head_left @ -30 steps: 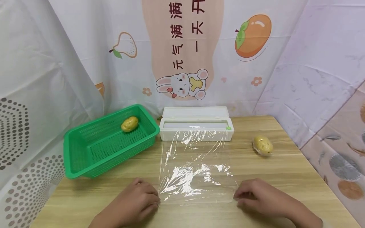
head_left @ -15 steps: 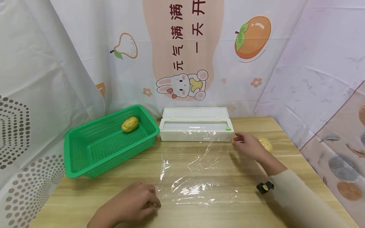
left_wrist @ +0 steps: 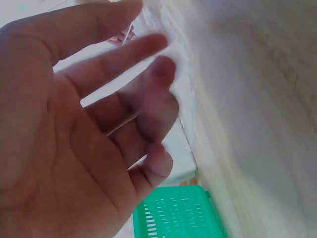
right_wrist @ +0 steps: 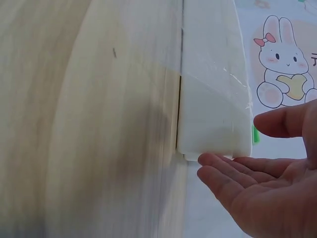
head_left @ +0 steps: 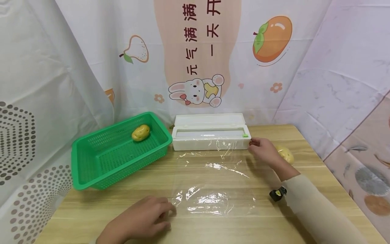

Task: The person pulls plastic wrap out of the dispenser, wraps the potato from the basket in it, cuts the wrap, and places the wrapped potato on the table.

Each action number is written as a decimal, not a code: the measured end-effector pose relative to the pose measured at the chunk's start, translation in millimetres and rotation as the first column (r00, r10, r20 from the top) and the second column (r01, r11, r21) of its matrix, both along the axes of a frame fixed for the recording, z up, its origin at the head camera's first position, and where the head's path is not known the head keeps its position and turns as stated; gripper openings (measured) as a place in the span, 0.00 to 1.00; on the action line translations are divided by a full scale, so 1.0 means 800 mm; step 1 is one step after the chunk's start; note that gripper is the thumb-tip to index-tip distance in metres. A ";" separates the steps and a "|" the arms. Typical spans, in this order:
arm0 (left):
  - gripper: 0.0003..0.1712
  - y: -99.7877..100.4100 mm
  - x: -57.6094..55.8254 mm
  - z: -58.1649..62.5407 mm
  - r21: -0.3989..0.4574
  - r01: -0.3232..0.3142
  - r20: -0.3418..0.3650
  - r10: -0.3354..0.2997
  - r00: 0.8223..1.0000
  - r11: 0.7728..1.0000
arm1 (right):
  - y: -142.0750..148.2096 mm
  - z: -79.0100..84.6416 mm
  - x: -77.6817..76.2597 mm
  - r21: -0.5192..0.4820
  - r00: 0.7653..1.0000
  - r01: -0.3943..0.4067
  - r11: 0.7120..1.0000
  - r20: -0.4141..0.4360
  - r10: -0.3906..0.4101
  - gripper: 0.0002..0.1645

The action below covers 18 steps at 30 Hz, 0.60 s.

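Observation:
A sheet of clear cling film [head_left: 210, 200] stretches over the wooden table from a white cling film dispenser box [head_left: 210, 144], whose lid is raised at the back. My right hand [head_left: 265, 152] is at the box's right end. In the right wrist view its fairly straight fingers [right_wrist: 218, 173] meet that end, while the thumb is by the green slider [right_wrist: 255, 134]. My left hand [head_left: 140, 217] is beside the film's front left corner. Its fingers are loosely bent and hold nothing, as the left wrist view shows the palm [left_wrist: 74, 153] bare.
A green plastic basket [head_left: 122, 166] stands to the left with a potato [head_left: 141, 133] inside. Behind my right hand, another potato [head_left: 285, 155] lies on the table, partly covered. A printed cloth [head_left: 137, 84] hangs along the table's back edge.
My right hand has left the film's front right corner and gone forward to the box's right end. My left hand has loosened at the front left corner. The film now lies lower, nearer the table.

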<state>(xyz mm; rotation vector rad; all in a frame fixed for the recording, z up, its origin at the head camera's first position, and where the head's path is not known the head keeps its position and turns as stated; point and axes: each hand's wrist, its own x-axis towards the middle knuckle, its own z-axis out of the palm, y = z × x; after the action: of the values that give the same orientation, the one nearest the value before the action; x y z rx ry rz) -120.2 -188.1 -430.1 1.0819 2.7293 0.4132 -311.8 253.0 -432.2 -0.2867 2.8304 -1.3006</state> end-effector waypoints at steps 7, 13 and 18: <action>0.15 0.011 0.000 -0.004 -0.059 -0.030 0.077 0.035 0.996 0.998 | 0.010 -0.007 0.012 0.182 0.994 -0.052 0.982 0.106 0.033 0.31; 0.12 0.015 0.002 -0.001 -0.036 -0.012 0.069 0.015 0.998 0.999 | 0.014 -0.014 0.024 0.208 0.971 -0.195 0.958 0.179 0.159 0.22; 0.15 0.013 -0.001 0.002 0.011 0.010 0.081 -0.011 0.997 1.000 | 0.014 -0.015 0.028 0.221 0.966 -0.218 0.951 0.188 0.177 0.22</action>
<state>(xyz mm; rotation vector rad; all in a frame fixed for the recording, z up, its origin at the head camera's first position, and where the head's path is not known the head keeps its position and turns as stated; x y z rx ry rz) -121.1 -177.3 -428.7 1.0580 2.6525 0.4595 -289.4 264.2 -444.5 -0.4218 2.6975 -0.8889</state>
